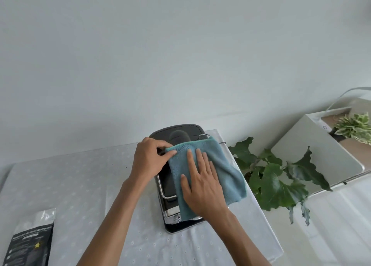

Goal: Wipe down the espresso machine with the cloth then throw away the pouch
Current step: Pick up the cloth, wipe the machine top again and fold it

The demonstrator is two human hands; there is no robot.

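The white dotted tablecloth [80, 175] carries a black and chrome espresso machine [178, 134]. A teal microfibre cloth [224, 165] lies spread over its top, likely to cover a wide patch. The black and silver foil pouch [32, 243] waits well apart, near left. The right hand [202, 187] presses flat, fingers straight; the left hand [148, 159] pinches the cloth's far corner, apparently against bunching

You can read no word anywhere here. The black pouch [30, 243], at the near left of the surface [80, 175], carries lines of pale print and a yellow star, all too blurred to make out. The white box [313, 155] at the far right bears only a small ring mark.
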